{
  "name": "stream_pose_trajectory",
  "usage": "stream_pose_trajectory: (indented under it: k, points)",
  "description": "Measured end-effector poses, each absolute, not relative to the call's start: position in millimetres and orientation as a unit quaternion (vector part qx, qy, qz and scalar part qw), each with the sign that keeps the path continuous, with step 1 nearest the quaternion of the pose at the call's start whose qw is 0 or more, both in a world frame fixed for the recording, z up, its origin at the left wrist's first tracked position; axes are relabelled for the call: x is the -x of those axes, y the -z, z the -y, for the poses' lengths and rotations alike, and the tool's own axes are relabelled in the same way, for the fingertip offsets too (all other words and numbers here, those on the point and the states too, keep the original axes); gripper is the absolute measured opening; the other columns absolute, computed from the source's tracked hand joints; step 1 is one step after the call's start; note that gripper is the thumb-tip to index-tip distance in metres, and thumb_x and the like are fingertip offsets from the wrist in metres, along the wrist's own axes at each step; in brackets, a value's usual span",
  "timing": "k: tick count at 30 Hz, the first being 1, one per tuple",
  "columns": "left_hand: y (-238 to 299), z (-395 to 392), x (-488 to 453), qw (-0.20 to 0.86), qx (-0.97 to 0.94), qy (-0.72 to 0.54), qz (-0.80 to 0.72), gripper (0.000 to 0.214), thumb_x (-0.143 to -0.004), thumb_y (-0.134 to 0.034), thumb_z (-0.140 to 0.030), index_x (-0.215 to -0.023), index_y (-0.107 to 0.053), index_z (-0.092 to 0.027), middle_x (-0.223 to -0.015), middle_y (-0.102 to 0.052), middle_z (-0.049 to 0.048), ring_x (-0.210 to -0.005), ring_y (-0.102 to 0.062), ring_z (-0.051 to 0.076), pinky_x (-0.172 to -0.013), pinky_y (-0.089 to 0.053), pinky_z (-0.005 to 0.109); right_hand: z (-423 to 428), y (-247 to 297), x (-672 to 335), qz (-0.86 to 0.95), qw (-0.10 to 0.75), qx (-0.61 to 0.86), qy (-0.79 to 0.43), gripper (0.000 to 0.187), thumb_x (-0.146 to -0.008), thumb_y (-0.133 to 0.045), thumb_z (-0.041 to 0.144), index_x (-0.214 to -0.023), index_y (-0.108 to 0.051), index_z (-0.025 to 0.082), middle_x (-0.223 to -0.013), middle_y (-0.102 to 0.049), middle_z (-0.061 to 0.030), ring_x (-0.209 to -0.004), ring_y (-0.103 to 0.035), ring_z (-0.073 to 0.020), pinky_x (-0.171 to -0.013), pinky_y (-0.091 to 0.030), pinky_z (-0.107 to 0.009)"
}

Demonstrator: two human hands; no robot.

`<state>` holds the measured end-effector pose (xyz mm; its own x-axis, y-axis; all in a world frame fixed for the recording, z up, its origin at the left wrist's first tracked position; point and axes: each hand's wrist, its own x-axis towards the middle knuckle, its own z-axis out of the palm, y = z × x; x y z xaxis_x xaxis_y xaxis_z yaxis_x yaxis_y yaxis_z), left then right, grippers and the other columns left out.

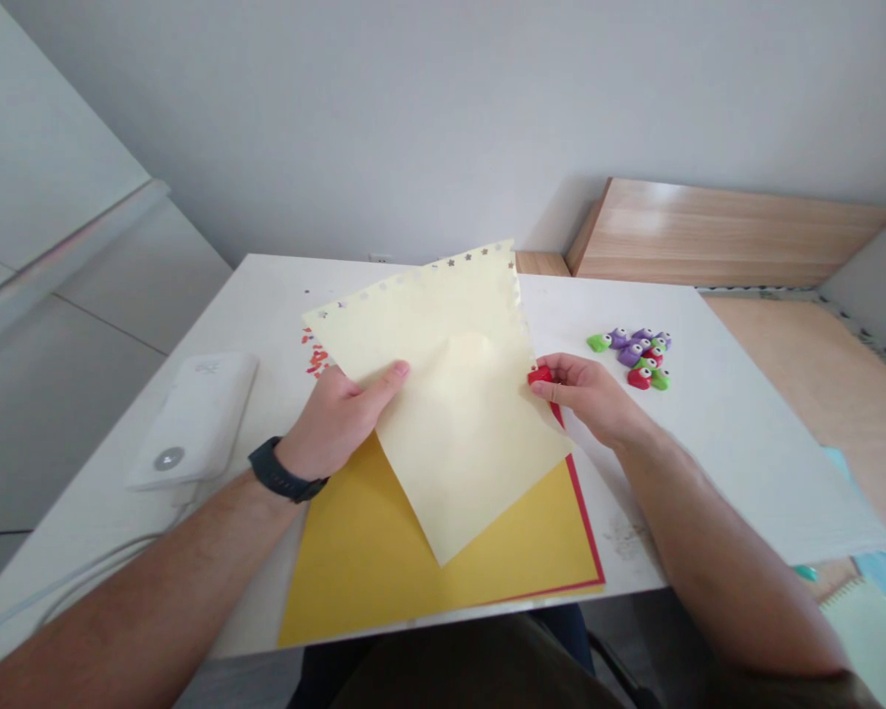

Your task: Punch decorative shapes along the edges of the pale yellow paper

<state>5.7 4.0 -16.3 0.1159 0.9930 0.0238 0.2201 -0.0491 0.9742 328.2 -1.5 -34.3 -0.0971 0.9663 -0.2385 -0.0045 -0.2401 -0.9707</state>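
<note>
We look down at a white table (724, 443), where a cream sheet (465, 433) tilts cornerwise over a yellow sheet (340, 571) with red edging. Small star shapes, apparently cut through, line the cream sheet's upper margin and run down its right-hand one.

To work this margin well, we judge that the paper wants to be held flat and steady, since its middle looks slightly bowed. The margin should enter the tool squarely, at an even depth, with spacing matched to the neighbouring stars. A full, firm squeeze should give clean shapes; tugging early could tear the thin border.

Our left hand (340, 418) grips the sheet by its left edge, thumb lying on top, fingers hidden underneath. Our right hand (587, 394) is closed around a small red tool (540, 375), probably a punch, pinched between thumb and fingers. The tool sits at the sheet's right edge, below the upper right corner, so the paper spans the space between both grips, its lowest corner pointing towards us. We cannot tell whether the tool is pressed down.

Red scraps (316, 359) lie just beyond our left hand; beyond the right sits a cluster of colourful googly-eyed figures (631, 353).
</note>
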Motion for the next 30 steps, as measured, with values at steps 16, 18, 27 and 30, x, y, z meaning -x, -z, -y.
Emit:
stream_pose_trajectory:
  k: [16, 18, 27, 30]
  points:
    - [20.1, -3.9, -3.9, 0.469, -0.567, -0.406, -0.542, 0.044, -0.089, -0.073, -0.055, -0.119, -0.077, -0.023, -0.127, -0.078, 0.0071, -0.124, -0.069, 0.037, -0.108, -0.057, 0.052, 1.7, 36.9, -324.1, 0.479, 0.413, 0.542, -0.554, 0.037, -0.07, -0.092, 0.04, -0.094, -0.071, 0.021, -0.09, -0.074, -0.002, -0.077, -0.066, -0.0182, -0.075, -0.052, -0.034]
    - [20.4, -4.2, -3.4, 0.465, -0.565, -0.4, -0.552, 0.044, -0.087, -0.074, -0.055, -0.117, -0.078, -0.023, -0.122, -0.079, 0.0077, -0.121, -0.07, 0.038, -0.107, -0.058, 0.053, 1.8, 37.6, -323.9, 0.479, 0.409, 0.542, -0.556, 0.037, -0.07, -0.092, 0.039, -0.095, -0.071, 0.021, -0.09, -0.074, -0.0021, -0.078, -0.067, -0.0184, -0.075, -0.052, -0.034]
    - [19.5, -5.1, -3.7, 0.451, -0.58, -0.404, -0.545, 0.042, -0.088, -0.075, -0.05, -0.12, -0.077, -0.023, -0.129, -0.077, 0.0063, -0.131, -0.065, 0.037, -0.116, -0.051, 0.052, 0.7, 39.7, -324.9, 0.497, 0.4, 0.549, -0.54, 0.034, -0.074, -0.089, 0.041, -0.096, -0.071, 0.022, -0.088, -0.073, -0.0006, -0.076, -0.066, -0.0182, -0.073, -0.052, -0.034]
    - [19.6, -5.3, -3.7, 0.458, -0.578, -0.402, -0.543, 0.043, -0.09, -0.073, -0.051, -0.122, -0.077, -0.022, -0.129, -0.077, 0.0067, -0.133, -0.063, 0.037, -0.114, -0.054, 0.052, 0.8, 39.9, -324.7, 0.499, 0.395, 0.548, -0.543, 0.035, -0.075, -0.088, 0.043, -0.097, -0.071, 0.023, -0.089, -0.074, -0.0012, -0.077, -0.067, -0.019, -0.073, -0.053, -0.034]
